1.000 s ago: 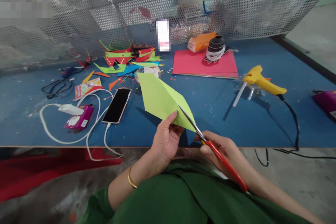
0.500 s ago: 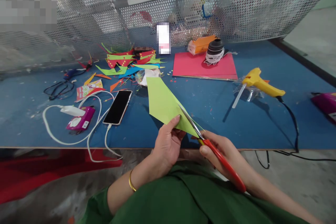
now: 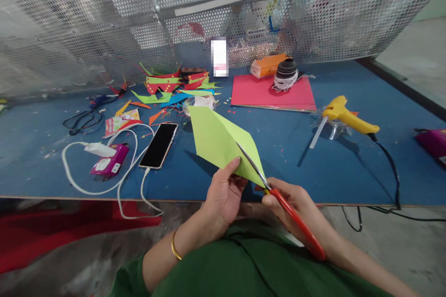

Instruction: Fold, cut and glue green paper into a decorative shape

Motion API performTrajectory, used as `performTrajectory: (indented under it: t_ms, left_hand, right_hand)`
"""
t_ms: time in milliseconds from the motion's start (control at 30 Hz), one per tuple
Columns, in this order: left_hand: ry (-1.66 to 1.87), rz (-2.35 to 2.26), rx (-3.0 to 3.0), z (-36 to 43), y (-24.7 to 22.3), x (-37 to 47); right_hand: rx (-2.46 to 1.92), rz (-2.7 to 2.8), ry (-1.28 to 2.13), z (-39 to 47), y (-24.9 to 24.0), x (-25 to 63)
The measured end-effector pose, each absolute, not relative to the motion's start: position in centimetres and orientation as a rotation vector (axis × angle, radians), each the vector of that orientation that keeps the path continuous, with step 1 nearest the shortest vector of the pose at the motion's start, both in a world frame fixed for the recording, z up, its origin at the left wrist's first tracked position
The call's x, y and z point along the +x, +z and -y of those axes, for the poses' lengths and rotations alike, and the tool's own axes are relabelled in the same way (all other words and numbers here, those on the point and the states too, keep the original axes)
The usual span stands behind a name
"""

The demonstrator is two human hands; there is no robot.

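Note:
My left hand [image 3: 226,190] pinches a sheet of light green paper [image 3: 216,137] near its lower edge, thumb on top and fingers beneath. Red-handled scissors [image 3: 296,220] are gripped in my right hand [image 3: 291,199]. Their metal blades lie along a cut in the paper, with a strip of it standing up on the right side of the blades. The paper is held above the table's front edge. Part of the scissors' lower handle is hidden by my right hand.
On the blue table [image 3: 278,148] lie a phone [image 3: 158,146] on a white cable, a purple socket block [image 3: 110,160], paper masks [image 3: 163,83] among coloured scraps, red sheets [image 3: 254,93] under a string spool [image 3: 285,74], and a yellow glue gun [image 3: 348,116]. Perforated mesh [image 3: 104,32] stands behind.
The cut paper strip has lifted and spread to the right of the blades. My hands stay in nearly the same place, and the view has shifted slightly.

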State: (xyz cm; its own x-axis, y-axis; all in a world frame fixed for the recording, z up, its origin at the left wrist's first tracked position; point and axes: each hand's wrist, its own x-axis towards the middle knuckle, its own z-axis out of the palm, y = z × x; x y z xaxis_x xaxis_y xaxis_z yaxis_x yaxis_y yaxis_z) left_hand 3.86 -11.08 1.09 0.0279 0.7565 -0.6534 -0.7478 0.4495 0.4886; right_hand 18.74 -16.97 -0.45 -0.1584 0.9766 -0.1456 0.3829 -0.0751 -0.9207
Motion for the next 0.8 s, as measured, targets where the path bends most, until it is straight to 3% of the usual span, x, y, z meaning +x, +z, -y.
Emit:
performTrajectory:
  t_ms: [800]
  left_hand:
    - [1.207,-0.927,-0.067,9.9,2.2,3.5]
  right_hand:
    - [-1.409,1.650,1.250,16.9,-0.5,19.0]
